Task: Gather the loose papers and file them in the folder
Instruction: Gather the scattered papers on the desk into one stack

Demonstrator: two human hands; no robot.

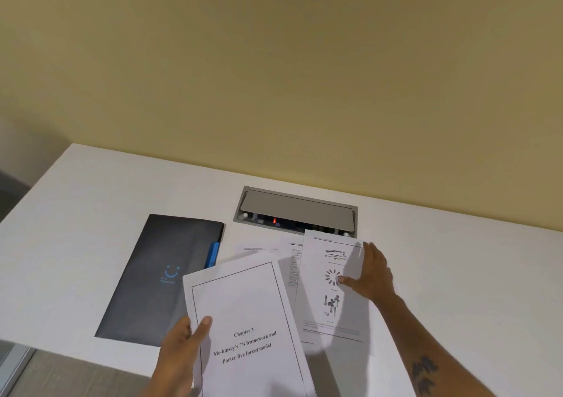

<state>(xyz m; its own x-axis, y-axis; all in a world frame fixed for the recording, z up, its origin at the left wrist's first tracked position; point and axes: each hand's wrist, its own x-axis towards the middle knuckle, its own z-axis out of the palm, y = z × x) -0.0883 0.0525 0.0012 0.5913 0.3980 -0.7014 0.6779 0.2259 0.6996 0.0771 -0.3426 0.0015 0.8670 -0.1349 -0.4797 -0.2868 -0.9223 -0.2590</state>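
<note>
A dark grey folder [158,278] with a blue logo and a blue tab lies closed on the white table, left of centre. My left hand [182,351] grips the left edge of a printed title sheet [246,320] headed "Chapter 3", raised above the table's front edge. My right hand [371,275] grips the right edge of a sheet with diagrams [329,287], fingers behind the edge and thumb on its face. Between them two more loose sheets [274,249] lie flat, partly covered; one carries a table.
A grey cable box [297,211] with a flap lid is sunk into the table behind the papers, a red light showing inside. A beige wall rises behind the white table [91,201]. The table's left corner and front edge are near the folder.
</note>
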